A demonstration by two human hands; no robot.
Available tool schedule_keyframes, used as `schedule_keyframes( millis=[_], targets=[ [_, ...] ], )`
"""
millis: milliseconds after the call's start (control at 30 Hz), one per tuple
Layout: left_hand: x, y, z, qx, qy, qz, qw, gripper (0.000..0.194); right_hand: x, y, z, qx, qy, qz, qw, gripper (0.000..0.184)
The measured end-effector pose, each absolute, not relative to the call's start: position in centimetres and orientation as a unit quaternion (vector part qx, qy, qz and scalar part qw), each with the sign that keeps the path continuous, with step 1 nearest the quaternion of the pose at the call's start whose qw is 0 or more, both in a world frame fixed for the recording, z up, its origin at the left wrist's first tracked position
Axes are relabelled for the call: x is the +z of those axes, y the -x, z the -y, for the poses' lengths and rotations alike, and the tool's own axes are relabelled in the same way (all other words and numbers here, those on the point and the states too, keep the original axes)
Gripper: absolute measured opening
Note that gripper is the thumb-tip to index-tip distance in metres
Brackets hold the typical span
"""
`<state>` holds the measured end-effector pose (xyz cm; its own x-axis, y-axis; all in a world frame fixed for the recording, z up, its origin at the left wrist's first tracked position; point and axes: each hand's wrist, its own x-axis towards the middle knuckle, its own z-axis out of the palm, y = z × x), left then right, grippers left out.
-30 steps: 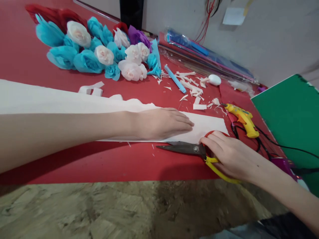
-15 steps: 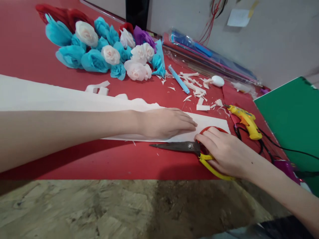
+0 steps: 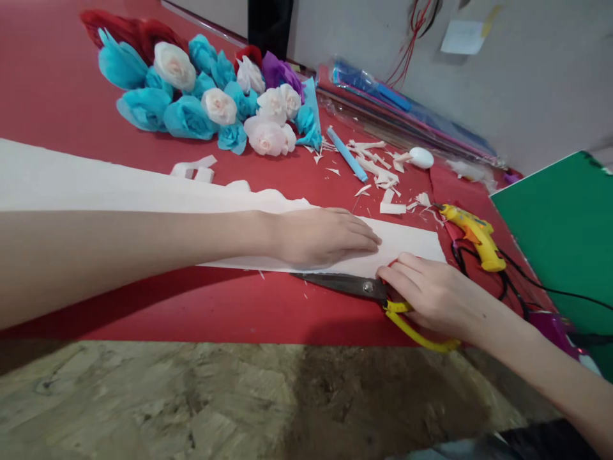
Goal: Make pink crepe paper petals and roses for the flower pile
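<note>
A long strip of white paper (image 3: 407,237) lies across the red tabletop, its upper edge wavy toward the middle. My left hand (image 3: 330,236) rests flat on the strip, fingers stretched out to the right. Just right of it, my right hand (image 3: 426,291) is wrapped round the handles of a pair of scissors (image 3: 342,285). One yellow handle loop shows below that hand; the other, reddish, is mostly covered by the fingers. The dark blades point left along the strip's lower edge, and the tip meets the paper there.
Blue, white, red and purple paper flowers (image 3: 189,116) lie at the back left. Paper scraps (image 3: 383,172) and a blue roll (image 3: 347,153) are behind the strip. A yellow glue gun (image 3: 474,236) with black cords sits right, near a green board (image 3: 565,223). Wrapped sheets lie along the wall.
The scissors have turned slightly, so their tip now meets the strip's lower edge. My right hand covers more of the red handle. My left hand stays on the paper; the view shifts slightly.
</note>
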<state>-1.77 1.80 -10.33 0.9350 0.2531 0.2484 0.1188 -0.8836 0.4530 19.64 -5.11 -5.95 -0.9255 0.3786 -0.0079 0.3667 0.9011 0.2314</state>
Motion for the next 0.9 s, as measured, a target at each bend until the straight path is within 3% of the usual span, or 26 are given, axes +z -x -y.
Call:
schedule_keyframes(
  millis=[233,533,900],
  targets=[
    [-9.3,2.5,-1.1,0.212,-0.952,-0.109,0.192,0.029,-5.6,-19.4,5.2,0.127,-0.205,-0.97,0.029,0.034],
    [-9.0,7.9,-1.9,0.137,-0.977,-0.11,0.121,0.037,-5.7,-19.4,5.4,0.138,-0.21,-0.968,0.016,0.036],
    [-9.5,7.3,-1.7,0.126,-0.977,-0.127,0.118,0.035,-5.5,-20.2,5.5,0.153,-0.21,-0.965,0.017,0.037]
  ],
)
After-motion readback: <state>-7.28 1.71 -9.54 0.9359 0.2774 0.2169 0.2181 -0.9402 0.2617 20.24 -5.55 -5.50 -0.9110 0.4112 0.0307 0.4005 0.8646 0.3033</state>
